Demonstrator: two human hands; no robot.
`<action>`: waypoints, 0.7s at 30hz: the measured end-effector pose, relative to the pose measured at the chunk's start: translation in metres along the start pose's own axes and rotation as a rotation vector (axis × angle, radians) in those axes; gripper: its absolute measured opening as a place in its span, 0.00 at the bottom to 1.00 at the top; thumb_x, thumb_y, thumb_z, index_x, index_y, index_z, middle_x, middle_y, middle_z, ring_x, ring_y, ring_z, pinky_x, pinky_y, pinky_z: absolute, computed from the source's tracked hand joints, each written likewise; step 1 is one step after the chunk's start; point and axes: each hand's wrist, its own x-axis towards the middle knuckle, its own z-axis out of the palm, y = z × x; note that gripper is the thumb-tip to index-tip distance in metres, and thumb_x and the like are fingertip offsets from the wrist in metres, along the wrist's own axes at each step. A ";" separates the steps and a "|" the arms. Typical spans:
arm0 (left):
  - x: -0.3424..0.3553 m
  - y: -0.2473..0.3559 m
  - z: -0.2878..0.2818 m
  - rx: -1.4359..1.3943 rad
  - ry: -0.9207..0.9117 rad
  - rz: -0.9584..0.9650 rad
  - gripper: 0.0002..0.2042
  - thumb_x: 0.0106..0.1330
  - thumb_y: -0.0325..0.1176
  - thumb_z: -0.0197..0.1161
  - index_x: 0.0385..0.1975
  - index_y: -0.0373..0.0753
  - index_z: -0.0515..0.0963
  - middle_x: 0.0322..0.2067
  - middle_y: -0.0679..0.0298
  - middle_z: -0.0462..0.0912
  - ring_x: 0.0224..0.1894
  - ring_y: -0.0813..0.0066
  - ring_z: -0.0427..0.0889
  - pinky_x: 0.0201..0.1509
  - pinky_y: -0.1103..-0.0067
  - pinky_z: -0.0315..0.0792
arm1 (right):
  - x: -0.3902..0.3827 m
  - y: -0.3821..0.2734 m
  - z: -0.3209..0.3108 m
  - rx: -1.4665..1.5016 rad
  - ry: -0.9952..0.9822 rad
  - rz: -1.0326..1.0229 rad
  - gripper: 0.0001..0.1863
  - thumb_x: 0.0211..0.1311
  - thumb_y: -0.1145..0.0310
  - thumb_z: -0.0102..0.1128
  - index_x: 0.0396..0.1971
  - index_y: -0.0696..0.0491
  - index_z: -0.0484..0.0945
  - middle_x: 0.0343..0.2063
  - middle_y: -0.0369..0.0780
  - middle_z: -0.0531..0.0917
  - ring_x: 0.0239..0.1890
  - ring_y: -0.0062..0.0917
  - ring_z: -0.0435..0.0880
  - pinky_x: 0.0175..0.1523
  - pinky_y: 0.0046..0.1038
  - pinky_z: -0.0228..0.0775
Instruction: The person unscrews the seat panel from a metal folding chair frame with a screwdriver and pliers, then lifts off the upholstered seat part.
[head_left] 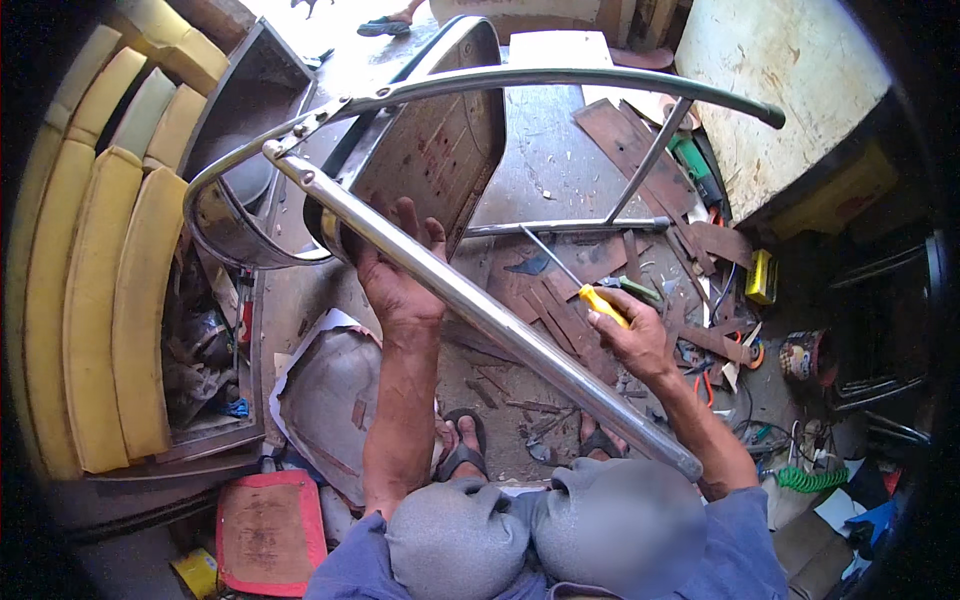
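Note:
A metal-framed chair (520, 325) is tipped on its side before me, its bent chrome tubes crossing the view. Its seat (430, 150) shows a stained underside. One straight tube slants down to just above my right knee. My left hand (400, 285) is palm up behind that tube, beside the seat's lower corner, fingers apart and partly hidden by the tube. In my right hand (640, 340), to the right of the tube, is a screwdriver (603, 305) with a yellow handle. Its thin shaft points up and left, toward a lower chair tube.
Brown scrap strips (630, 150) litter the floor at right. Yellow cushioned pads (120, 300) stand at left beside an open wooden tray (215, 440). A red-edged panel (270, 530) lies lower left. A yellow box (762, 277) and a green coiled cord (812, 480) are at right.

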 end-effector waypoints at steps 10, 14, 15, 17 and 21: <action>-0.005 -0.001 0.009 0.084 0.024 0.061 0.19 0.66 0.40 0.62 0.57 0.54 0.73 0.55 0.72 0.80 0.48 0.71 0.82 0.53 0.67 0.68 | 0.000 0.012 0.006 0.124 0.021 0.076 0.23 0.64 0.63 0.65 0.56 0.58 0.76 0.26 0.31 0.77 0.23 0.12 0.73 0.27 0.17 0.64; 0.001 -0.003 0.005 0.008 0.048 0.048 0.18 0.64 0.42 0.61 0.54 0.52 0.76 0.49 0.67 0.85 0.44 0.67 0.86 0.55 0.64 0.67 | 0.001 0.011 0.009 0.098 0.011 0.091 0.23 0.64 0.62 0.62 0.56 0.57 0.77 0.29 0.35 0.80 0.25 0.15 0.76 0.32 0.21 0.70; -0.001 -0.002 0.006 0.031 0.034 0.051 0.19 0.64 0.41 0.62 0.56 0.53 0.74 0.51 0.70 0.83 0.45 0.70 0.84 0.54 0.67 0.67 | 0.001 0.013 0.009 0.089 0.009 0.080 0.23 0.64 0.61 0.62 0.55 0.57 0.77 0.30 0.35 0.81 0.26 0.15 0.76 0.32 0.21 0.70; -0.002 -0.001 0.005 0.072 -0.009 0.066 0.21 0.63 0.41 0.65 0.56 0.54 0.73 0.52 0.72 0.82 0.44 0.73 0.83 0.53 0.70 0.67 | 0.001 0.021 0.012 0.073 0.005 0.057 0.23 0.64 0.61 0.62 0.55 0.58 0.78 0.30 0.35 0.81 0.27 0.16 0.76 0.33 0.21 0.70; 0.000 -0.003 0.003 0.101 0.010 0.097 0.19 0.63 0.44 0.65 0.54 0.53 0.74 0.52 0.71 0.83 0.43 0.72 0.84 0.51 0.70 0.69 | 0.000 0.024 0.015 0.047 -0.004 0.061 0.24 0.63 0.62 0.63 0.56 0.58 0.76 0.26 0.31 0.78 0.22 0.13 0.74 0.26 0.18 0.64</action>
